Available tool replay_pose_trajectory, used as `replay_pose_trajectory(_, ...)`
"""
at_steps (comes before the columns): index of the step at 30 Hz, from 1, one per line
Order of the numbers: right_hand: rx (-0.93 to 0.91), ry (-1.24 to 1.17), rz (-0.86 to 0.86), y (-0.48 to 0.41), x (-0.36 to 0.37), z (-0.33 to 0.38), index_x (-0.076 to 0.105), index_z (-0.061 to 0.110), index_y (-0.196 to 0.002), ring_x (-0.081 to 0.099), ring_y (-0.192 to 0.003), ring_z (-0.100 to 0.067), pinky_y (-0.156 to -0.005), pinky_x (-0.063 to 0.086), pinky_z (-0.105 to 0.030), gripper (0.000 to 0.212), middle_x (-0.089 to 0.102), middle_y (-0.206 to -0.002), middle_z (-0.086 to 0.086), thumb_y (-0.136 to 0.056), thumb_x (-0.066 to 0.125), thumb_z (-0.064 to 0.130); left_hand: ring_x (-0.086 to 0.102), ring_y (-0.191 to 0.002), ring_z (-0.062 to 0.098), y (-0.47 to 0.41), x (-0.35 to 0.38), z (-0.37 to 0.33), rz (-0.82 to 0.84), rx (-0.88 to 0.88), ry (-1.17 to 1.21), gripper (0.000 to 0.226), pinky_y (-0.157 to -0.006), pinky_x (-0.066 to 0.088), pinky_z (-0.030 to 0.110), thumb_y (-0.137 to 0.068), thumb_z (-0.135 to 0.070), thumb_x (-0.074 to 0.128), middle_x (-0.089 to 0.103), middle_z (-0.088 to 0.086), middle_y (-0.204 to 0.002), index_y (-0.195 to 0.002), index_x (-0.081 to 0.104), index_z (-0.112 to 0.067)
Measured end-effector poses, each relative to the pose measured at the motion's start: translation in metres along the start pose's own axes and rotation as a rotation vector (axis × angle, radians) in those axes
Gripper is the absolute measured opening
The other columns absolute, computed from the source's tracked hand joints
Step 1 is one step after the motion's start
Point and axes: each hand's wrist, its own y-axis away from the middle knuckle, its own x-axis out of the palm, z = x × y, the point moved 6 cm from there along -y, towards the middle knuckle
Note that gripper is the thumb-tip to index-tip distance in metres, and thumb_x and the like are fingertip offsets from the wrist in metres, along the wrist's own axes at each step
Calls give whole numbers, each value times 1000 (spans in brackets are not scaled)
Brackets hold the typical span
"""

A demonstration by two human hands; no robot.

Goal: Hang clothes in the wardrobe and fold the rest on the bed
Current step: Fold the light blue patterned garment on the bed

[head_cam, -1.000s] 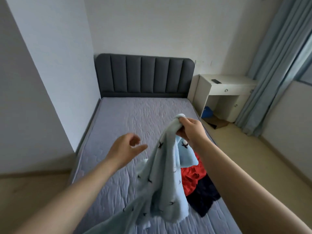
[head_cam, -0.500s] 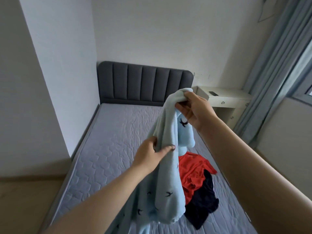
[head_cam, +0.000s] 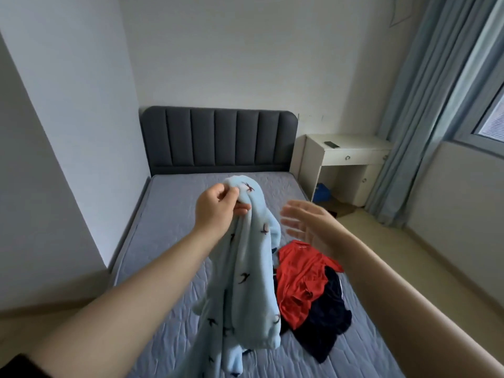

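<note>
Our left hand (head_cam: pixel 218 211) has the blue garment (head_cam: pixel 246 271) by a bunched bit of its top edge. The grip is closed tight, fingers and thumb curled round the cloth, and it is raised over the middle of the bed (head_cam: pixel 174 214). From that grip the garment hangs straight down, so its long axis runs near vertical. The bulk of it lies below the hand and a little to the right, falling toward us over the near part of the bed. We cannot tell whether its lower end touches the bed, because it runs out of view at the bottom.

Our right hand (head_cam: pixel 305 222) holds nothing. Its grip is wide open, fingers straight and spread, palm turned left toward the cloth. It is level with the upper part of the garment and apart from it, with a clear gap between. It is the free hand, and it is nearest to the fold that hangs just below the left grip.

We judge the next move to be the right hand reaching left across that gap to take a second hold near the top, so the garment can be spread out. The red shirt (head_cam: pixel 300 279) and the dark garment (head_cam: pixel 327 326) lie heaped on the bed just right of the hanging cloth.
</note>
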Motion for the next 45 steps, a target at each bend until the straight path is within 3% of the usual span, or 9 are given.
replay_pose_trajectory(6,121,388,56,9,17,-52,49,16,-137,59,-115,-19,-93,50,-30,62,58,-132,-6,-82,74,33,73,-71,21,-1,-2,-25,-7,48,254,20,-62,56,24,-96,-15,53,73,2,-71,-80,64,-10)
replay_pose_trajectory(9,51,606,5,5,17,-66,66,12,-100,64,-91,-19,-80,50,-32,21,68,-99,-9,-85,70,26,73,-73,21,-4,-8,-41,-8,100,314,17,-61,56,22,-96,-15,54,74,1,-75,-83,64,-13)
replay_pose_trajectory(12,-19,672,-174,-2,4,-66,57,10,-74,52,-72,-16,-64,40,-30,21,57,-75,-7,-90,64,22,73,-72,21,-7,-20,-46,-34,106,286,18,-59,56,20,-95,-15,54,74,1,-74,-82,65,-12)
replay_pose_trajectory(17,-271,592,-371,-5,-17,-10,69,7,-93,60,-79,-15,-60,41,-16,15,68,-84,-4,-89,55,5,71,-59,16,-12,-66,-16,-176,-14,-149,21,-64,57,30,-92,-13,52,72,5,-66,-75,63,-9)
replay_pose_trajectory(20,-403,546,-397,-4,-18,38,67,20,-80,54,-69,-2,-56,37,-9,20,63,-73,8,-88,55,7,70,-63,20,-3,-81,8,-132,-52,-388,16,-71,58,40,-89,-11,56,71,10,-72,-78,63,-2)
replay_pose_trajectory(23,-438,649,-311,-9,4,73,58,20,-63,45,-57,-2,-51,33,-14,26,52,-59,11,-88,57,11,66,-75,14,7,-69,7,15,86,-520,17,-69,54,32,-81,-28,73,67,-3,-82,-86,63,-14)
replay_pose_trajectory(29,-413,709,-184,-15,42,91,60,-6,-70,37,-54,-10,-51,31,-25,25,44,-59,-4,-86,62,14,49,-117,3,25,-14,7,352,154,-436,71,-98,43,27,-70,-46,79,52,-14,-127,-130,49,-24)
replay_pose_trajectory(39,-402,571,-149,6,32,102,70,-1,-81,47,-66,-11,-61,41,-28,24,55,-67,-5,-84,68,23,48,-50,-5,17,15,-18,284,239,-395,25,-49,37,10,-80,-29,74,52,-15,-56,-64,56,-25)
replay_pose_trajectory(45,-259,411,-198,15,5,64,71,17,-100,64,-85,-11,-73,51,-24,27,71,-90,0,-86,69,40,57,-69,2,8,7,-28,236,143,-324,5,-60,43,17,-85,-23,68,67,-7,-77,-84,71,-19)
